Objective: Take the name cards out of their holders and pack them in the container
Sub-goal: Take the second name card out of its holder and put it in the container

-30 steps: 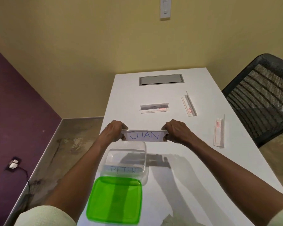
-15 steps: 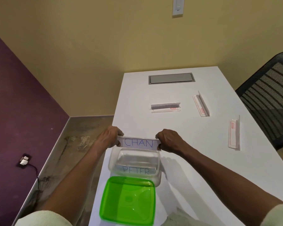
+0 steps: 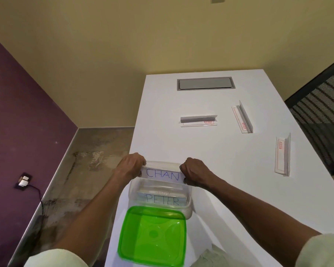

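While the left hand (image 3: 131,165) and right hand (image 3: 194,173) are each pinching an end of the white paper name card lettered CHAN (image 3: 162,174), it is hanging over the far rim of the clear plastic container (image 3: 189,201) near the white desk's (image 3: 210,149) left edge. Another white card lettered PETER (image 3: 162,200) is lying inside.
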Motion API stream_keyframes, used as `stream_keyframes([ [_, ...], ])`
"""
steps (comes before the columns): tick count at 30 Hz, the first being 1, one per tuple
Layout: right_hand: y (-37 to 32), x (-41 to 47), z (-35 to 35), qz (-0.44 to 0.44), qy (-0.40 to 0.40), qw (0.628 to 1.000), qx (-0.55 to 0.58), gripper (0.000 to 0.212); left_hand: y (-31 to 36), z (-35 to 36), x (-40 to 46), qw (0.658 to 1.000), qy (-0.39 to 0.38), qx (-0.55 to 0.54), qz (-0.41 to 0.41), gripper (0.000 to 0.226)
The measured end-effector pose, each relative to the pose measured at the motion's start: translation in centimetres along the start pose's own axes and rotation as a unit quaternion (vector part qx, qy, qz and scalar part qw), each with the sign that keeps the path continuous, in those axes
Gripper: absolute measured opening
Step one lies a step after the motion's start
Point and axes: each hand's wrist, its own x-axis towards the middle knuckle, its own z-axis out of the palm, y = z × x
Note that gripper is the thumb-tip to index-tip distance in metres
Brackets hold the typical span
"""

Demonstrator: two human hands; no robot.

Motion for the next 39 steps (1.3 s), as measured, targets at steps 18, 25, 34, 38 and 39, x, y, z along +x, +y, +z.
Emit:
stream_keyframes([
  [18,-0.7,1.8,2.8,-0.064,-0.004,0.998,0.020,0.021,1.3,3.5,1.2,0.977,-0.009,0.205,0.067,0.029],
  [25,-1.0,2.2,3.3,-0.076,0.016,0.997,-0.018,0.023,2.0,4.6,2.0,0.976,-0.010,0.204,0.082,0.031],
  [34,-1.9,3.4,5.3,-0.060,-0.062,0.995,-0.048,0.028,2.4,5.5,2.3,0.978,-0.020,0.193,0.080,0.024],
  [38,-1.8,3.8,5.5,-0.055,-0.065,0.995,-0.050,0.028,2.8,4.5,1.7,0.971,-0.007,0.227,0.079,0.026],
  [39,-1.8,3.9,5.5,-0.053,-0.066,0.995,-0.051,0.029,2.5,4.6,1.8,0.976,0.013,0.201,0.088,0.032],
])
